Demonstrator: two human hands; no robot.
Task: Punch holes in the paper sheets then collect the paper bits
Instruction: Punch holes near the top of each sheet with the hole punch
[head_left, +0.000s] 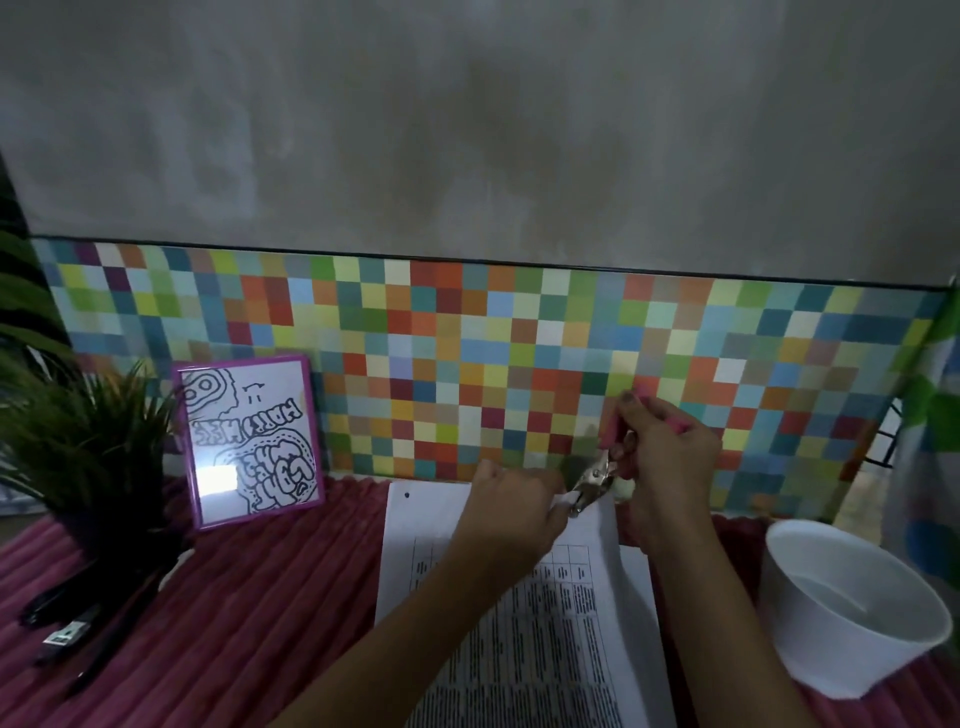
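Printed paper sheets (524, 634) lie on the red cloth in front of me; a punched hole (407, 495) shows near the top left corner. My left hand (511, 512) pinches the top right corner of the upper sheet and lifts it. My right hand (662, 457) grips a hand-held hole punch (592, 480) with pink handles, its metal jaws closed over that lifted corner. The paper under the jaws is partly hidden by my fingers. No loose paper bits are visible.
A white bowl (852, 608) stands at the right. A pink-framed drawing (249, 441) leans on the colourful checkered wall panel (467, 364). A potted plant (88, 457) and dark pens (67, 623) sit at the left on the ribbed red cloth (249, 623).
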